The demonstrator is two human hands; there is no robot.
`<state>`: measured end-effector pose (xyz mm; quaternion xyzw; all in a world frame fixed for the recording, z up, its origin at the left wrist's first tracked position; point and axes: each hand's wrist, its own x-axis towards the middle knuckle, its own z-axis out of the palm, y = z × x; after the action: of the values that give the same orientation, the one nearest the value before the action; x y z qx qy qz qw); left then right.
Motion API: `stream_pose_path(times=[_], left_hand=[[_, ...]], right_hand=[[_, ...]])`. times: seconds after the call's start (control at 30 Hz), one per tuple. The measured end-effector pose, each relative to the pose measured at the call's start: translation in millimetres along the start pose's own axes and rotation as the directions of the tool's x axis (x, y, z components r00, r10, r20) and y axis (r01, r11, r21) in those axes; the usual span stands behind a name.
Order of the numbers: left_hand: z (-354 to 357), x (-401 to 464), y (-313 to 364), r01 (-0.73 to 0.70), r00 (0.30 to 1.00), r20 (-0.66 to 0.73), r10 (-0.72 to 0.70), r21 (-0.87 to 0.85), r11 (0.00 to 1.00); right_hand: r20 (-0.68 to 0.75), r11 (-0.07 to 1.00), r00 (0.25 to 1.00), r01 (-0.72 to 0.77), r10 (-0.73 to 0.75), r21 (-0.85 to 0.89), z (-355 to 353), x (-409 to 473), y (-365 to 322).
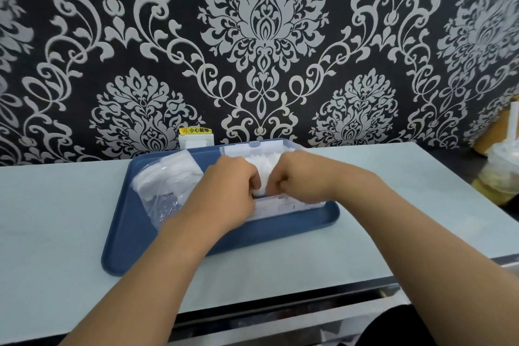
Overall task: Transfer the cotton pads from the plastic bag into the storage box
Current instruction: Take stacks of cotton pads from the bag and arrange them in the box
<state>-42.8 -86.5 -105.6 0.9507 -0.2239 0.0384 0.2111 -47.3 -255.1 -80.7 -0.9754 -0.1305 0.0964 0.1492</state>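
Note:
A stack of white cotton pads (pixel 262 167) sits between my two hands over the clear storage box (pixel 283 206), whose lid (pixel 252 147) stands open at the back. My left hand (pixel 233 180) and my right hand (pixel 297 177) both press on the pads, fingers curled around them. The clear plastic bag (pixel 165 182), still holding white pads, lies crumpled to the left on the blue tray (pixel 134 247). My hands hide most of the box's inside.
The tray rests on a pale tabletop (pixel 56 219) against a patterned wall. A white wall socket with a yellow warning label (pixel 196 136) is behind the tray. A plastic-wrapped cup and bag (pixel 500 174) stand at the far right.

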Motion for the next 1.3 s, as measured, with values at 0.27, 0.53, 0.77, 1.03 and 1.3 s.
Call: stream_pose_path(times=[0.27,0.53,0.77,1.03,1.3], left_hand=[[-2,-19,0,-0.1,0.976,0.21,0.057,0.202,0.974],[4,-27,-9,-0.19,0.968,0.197,0.153,0.185,0.964],[-3,-25,0,-0.138,0.976,0.196,0.097,0.208,0.968],[-22,-32,-7,-0.281,0.956,-0.197,0.217,-0.408,0.869],[-54,-34,-119,0.177,0.776,-0.44,-0.452,-0.536,0.826]], right_hand=[[0.31,0.907,0.907,-0.151,0.286,-0.393,-7,3,8],[-0.083,0.893,0.976,-0.147,0.201,0.426,-23,-18,22],[0.048,0.984,0.985,-0.161,0.165,-0.07,-6,-6,-1],[-0.212,0.954,0.973,-0.026,0.092,0.298,-4,-19,-26],[0.059,0.945,0.966,0.23,-0.25,0.233,51,0,-90]])
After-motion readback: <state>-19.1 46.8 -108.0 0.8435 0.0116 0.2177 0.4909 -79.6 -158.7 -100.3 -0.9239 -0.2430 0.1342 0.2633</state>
